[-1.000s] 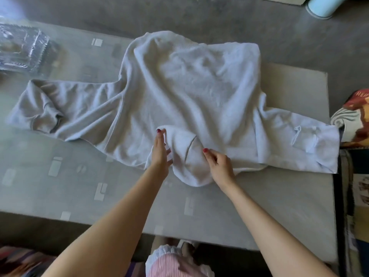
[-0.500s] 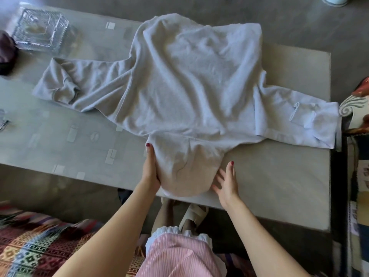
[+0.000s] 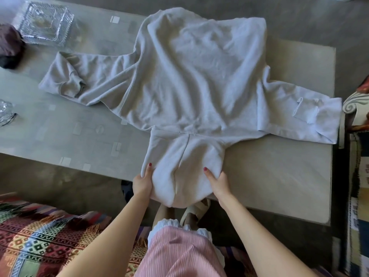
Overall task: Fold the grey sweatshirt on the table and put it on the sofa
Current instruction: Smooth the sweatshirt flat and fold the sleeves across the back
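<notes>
Far left, a dark maroon bundle of cloth [image 3: 9, 46] and a cut-glass square dish [image 3: 46, 23] sit at the table's back corner, well clear of the work. I see the pale grey hooded sweatshirt [image 3: 191, 76] spread back-up across the grey patterned tabletop [image 3: 60, 126], its left sleeve [image 3: 79, 78] angled out with bare surface in front of it. My left hand [image 3: 142, 181] presses one side of the hood [image 3: 183, 166], fingers flat, not pinching; my right hand [image 3: 216, 182] does the same opposite, the two apart with the hood between. The hood overhangs the near table edge, so I judge I'm squaring it before folding. Right sleeve [image 3: 299, 116] reaches the table's end, so little room there.
</notes>
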